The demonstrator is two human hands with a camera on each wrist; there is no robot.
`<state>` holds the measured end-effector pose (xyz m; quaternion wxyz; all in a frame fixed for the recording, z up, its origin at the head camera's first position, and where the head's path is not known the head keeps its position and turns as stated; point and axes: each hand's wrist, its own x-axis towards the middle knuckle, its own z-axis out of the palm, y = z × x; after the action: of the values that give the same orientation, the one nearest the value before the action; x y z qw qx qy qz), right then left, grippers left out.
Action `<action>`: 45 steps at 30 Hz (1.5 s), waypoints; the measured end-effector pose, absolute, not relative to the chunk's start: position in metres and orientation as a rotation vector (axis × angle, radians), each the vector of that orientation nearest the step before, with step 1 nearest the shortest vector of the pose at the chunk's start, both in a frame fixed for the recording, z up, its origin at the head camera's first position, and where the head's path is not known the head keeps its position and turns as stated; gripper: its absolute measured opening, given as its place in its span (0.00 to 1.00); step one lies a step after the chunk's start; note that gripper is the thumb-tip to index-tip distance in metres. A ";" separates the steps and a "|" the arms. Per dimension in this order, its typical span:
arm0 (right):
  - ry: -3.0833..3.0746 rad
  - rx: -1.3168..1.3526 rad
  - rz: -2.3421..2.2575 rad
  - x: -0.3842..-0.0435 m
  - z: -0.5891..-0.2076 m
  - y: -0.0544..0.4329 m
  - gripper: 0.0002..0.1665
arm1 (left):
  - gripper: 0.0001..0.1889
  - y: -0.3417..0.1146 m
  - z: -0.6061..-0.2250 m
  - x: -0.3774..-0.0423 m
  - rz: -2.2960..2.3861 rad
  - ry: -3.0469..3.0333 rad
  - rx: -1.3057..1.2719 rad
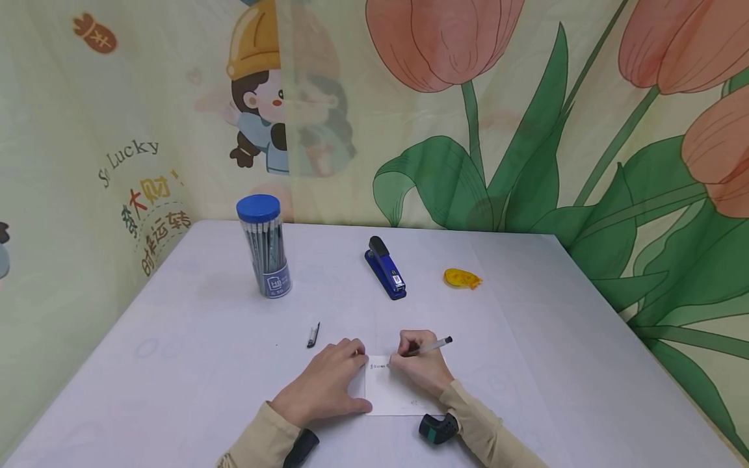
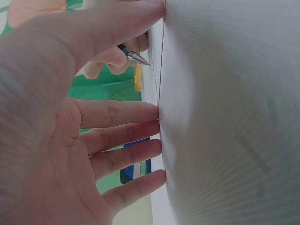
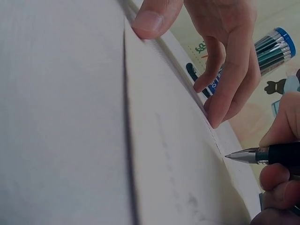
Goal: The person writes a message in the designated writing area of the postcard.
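Observation:
A white sheet of paper (image 1: 394, 396) lies on the table, with a short line of small dark writing near its top left. My right hand (image 1: 426, 369) pinches a pen (image 1: 430, 346) with a clear barrel and black end. In the right wrist view the pen's metal tip (image 3: 241, 155) meets the paper near the line of writing. My left hand (image 1: 328, 380) rests at the paper's left edge, thumb and fingertips pressing down; in the left wrist view its fingers (image 2: 124, 152) are spread and nearly straight.
A pen cap (image 1: 313, 335) lies left of the paper. Farther back stand a blue-lidded tub of pencils (image 1: 269, 250) and a blue stapler (image 1: 386, 268). A yellow correction tape (image 1: 462, 279) lies to their right. The white table (image 1: 556, 364) ends at a printed curtain (image 1: 333, 195).

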<state>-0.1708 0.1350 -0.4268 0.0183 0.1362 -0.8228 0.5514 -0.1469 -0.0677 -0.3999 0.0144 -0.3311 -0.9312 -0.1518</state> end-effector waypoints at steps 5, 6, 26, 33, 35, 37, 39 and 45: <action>-2.558 0.467 1.694 -0.161 -0.409 0.131 0.10 | 0.32 -0.068 -0.400 -0.147 -0.467 -2.892 -1.032; -2.558 0.474 1.689 -0.160 -0.406 0.131 0.10 | 0.32 -0.068 -0.400 -0.147 -0.468 -2.891 -1.032; -2.542 0.512 1.675 -0.158 -0.403 0.131 0.11 | 0.33 -0.068 -0.401 -0.146 -0.457 -2.895 -1.029; -2.531 0.525 1.675 -0.158 -0.403 0.130 0.11 | 0.32 -0.068 -0.401 -0.146 -0.462 -2.891 -1.032; -2.534 0.522 1.671 -0.158 -0.402 0.130 0.11 | 0.32 -0.068 -0.401 -0.146 -0.462 -2.889 -1.033; -2.540 0.521 1.665 -0.158 -0.402 0.130 0.11 | 0.32 -0.068 -0.401 -0.146 -0.461 -2.888 -1.033; -2.543 0.521 1.660 -0.158 -0.401 0.129 0.11 | 0.32 -0.068 -0.401 -0.146 -0.462 -2.890 -1.032; -2.528 0.545 1.641 -0.159 -0.404 0.131 0.11 | 0.32 -0.068 -0.401 -0.147 -0.461 -2.883 -1.039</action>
<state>-0.1587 0.1305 -0.4036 0.0395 0.1779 -0.8248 0.5353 -0.1468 -0.0678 -0.4007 0.0213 -0.3352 -0.9301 -0.1486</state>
